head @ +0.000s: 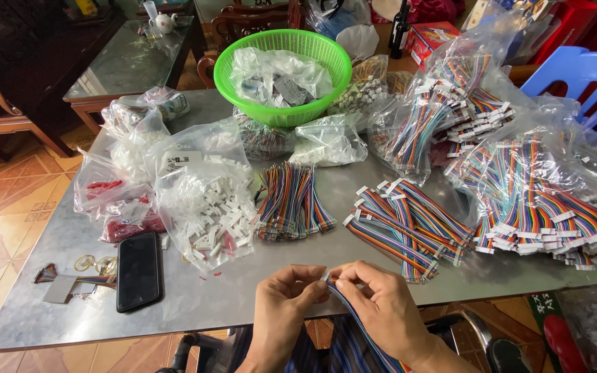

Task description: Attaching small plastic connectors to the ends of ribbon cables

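Observation:
My left hand [286, 304] and my right hand [381, 304] meet at the table's near edge, both pinching the end of a rainbow ribbon cable [361, 324] that trails down toward my lap. A small white connector [325, 276] sits at the cable's tip between my fingertips. Just beyond my hands lie a bundle of bare rainbow cables [290, 202] and a pile of cables with white connectors [409, 224]. A clear bag of white connectors [205, 200] lies to the left.
A black phone [138, 271] lies at the near left beside gold rings [95, 263]. Bags of red parts [115, 207] sit left, a green basket [243, 52] at the back, and big bags of finished cables [540, 200] on the right. A blue chair [582, 83] stands far right.

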